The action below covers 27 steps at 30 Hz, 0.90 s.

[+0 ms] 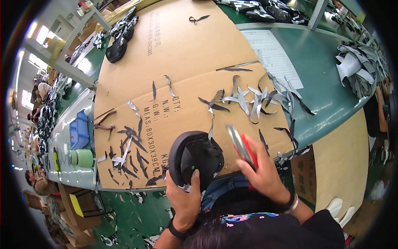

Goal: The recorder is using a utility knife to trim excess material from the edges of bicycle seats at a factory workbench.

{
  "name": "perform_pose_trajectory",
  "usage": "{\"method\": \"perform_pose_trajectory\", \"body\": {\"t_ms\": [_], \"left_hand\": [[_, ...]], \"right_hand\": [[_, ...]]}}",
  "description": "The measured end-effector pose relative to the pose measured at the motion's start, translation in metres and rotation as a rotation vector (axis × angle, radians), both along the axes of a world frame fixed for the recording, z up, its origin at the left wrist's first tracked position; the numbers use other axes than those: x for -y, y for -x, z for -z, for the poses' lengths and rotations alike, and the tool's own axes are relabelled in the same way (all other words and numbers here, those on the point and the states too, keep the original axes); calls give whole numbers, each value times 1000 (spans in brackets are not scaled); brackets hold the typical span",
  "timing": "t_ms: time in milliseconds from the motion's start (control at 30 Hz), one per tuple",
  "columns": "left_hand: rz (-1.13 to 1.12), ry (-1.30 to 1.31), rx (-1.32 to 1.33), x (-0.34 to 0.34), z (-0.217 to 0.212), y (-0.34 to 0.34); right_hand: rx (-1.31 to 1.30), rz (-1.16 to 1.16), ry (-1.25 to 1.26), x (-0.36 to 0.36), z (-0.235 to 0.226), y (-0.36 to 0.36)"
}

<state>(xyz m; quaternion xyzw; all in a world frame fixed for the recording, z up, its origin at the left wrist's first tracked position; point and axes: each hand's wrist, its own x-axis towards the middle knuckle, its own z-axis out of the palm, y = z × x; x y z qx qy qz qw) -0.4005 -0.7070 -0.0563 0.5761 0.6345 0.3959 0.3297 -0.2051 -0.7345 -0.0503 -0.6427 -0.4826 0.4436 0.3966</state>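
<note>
My left hand (pixel 185 200) grips a black, rounded padded piece (pixel 176 155) by its near edge, thumb on the dark underside. It looks like a saddle, though I cannot be sure. A small green dot marks its inner face. My right hand (pixel 265 170) is closed round a red-handled metal tool (pixel 244 150), which is blurred and points away from me, just right of the black piece and apart from it. A narrow grey strip (pixel 211 129) lies against the piece's far edge. Both hands are over the near edge of a flattened cardboard sheet (pixel 195 54).
Dark offcuts (pixel 130 139) and pale strips (pixel 253 99) litter the cardboard. Pliers (pixel 104 121), a blue tray (pixel 78 130) and a green jar (pixel 81 158) are at left. Scissors (pixel 199 19) lie far off. At right are a printed sheet (pixel 271 54) and stacked grey pieces (pixel 358 68).
</note>
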Motion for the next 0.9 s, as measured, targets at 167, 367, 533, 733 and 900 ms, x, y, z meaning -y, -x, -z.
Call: {"method": "perform_pose_trajectory", "body": {"t_ms": [167,367,533,733,900], "left_hand": [[126,-246,-325,7,-3,-1],[18,69,401,-13,5,41],[128,277,767,-91,-39,50],[251,157,947,-282,-32,73],[183,-116,826,-338,-51,99]], "right_hand": [[-106,16,-281,-72,18,14],[-550,358,-363,-90,24,-13],[18,247,-247,-84,-20,-89],[317,52,-198,-82,-9,-87],[758,51,-428,-91,-8,-79]]}}
